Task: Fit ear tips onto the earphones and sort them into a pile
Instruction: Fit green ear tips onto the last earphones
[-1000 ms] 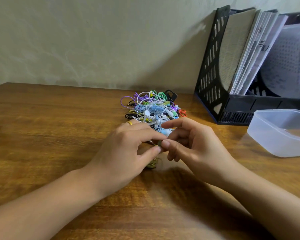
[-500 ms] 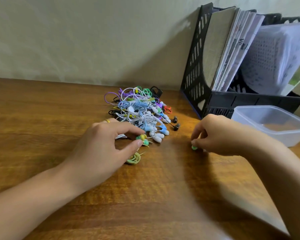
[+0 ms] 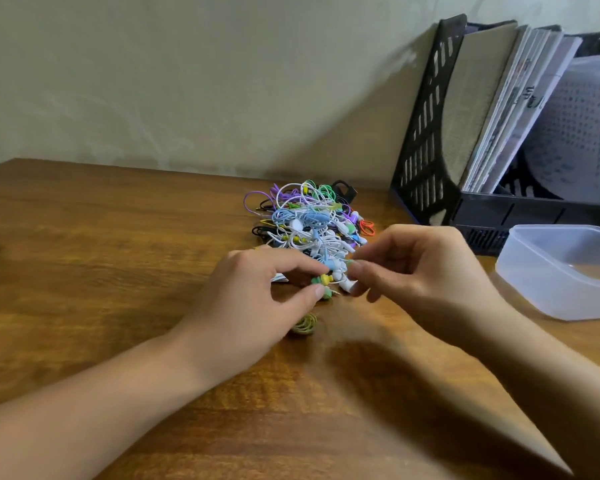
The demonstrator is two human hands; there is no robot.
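Observation:
A tangled pile of coloured earphones (image 3: 309,220) lies on the wooden table (image 3: 101,254), just beyond my hands. My left hand (image 3: 257,299) pinches a yellow-and-green earbud (image 3: 323,280) between thumb and forefinger; its coiled yellow-green cable (image 3: 303,323) lies on the table under the hand. My right hand (image 3: 416,268) is close to the right of that earbud, thumb and forefinger pinching a small green ear tip (image 3: 351,263) near the bud. The tip is blurred and mostly hidden by the fingers.
A clear plastic container (image 3: 561,271) stands at the right, just beyond my right wrist. Behind it a black file holder (image 3: 426,133) with papers and folders leans against the wall.
My right hand picked a green ear tip up from the table on the right and brought it left to the earbud. My left hand stayed, holding the earbud.

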